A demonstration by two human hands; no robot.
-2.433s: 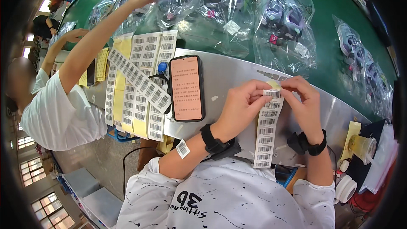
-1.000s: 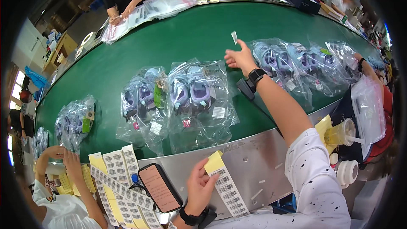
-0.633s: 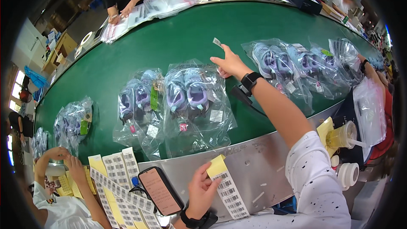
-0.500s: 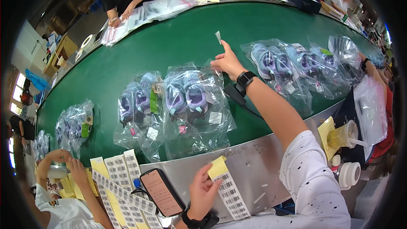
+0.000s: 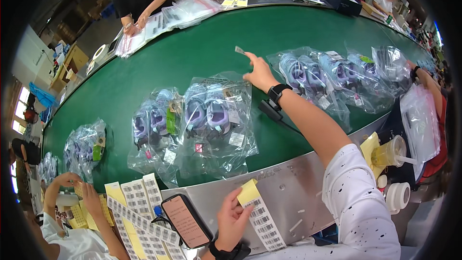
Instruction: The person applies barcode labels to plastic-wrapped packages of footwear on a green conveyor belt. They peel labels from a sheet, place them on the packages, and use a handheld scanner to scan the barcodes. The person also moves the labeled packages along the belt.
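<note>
My left hand pinches a strip of barcode stickers by its bare yellow end, above the metal table edge. Out over the green conveyor, my right hand has a single small barcode sticker at the tip of its index finger. Below and left of that hand lies a clear plastic bag with a pair of light-blue and lilac shoes. Another bagged pair lies against it on the left. More bagged shoes lie to the right of my right wrist.
A phone and several sticker sheets cover the front edge at left. At right stand a drink cup and stacked plastic bags. Co-workers' hands are at lower left; another person handles bags across the belt.
The sticker on my right fingertip has tipped from upright to pointing left and sits a little lower. The bagged shoes in the middle and at right appear slightly further left. My left hand keeps its strip.
</note>
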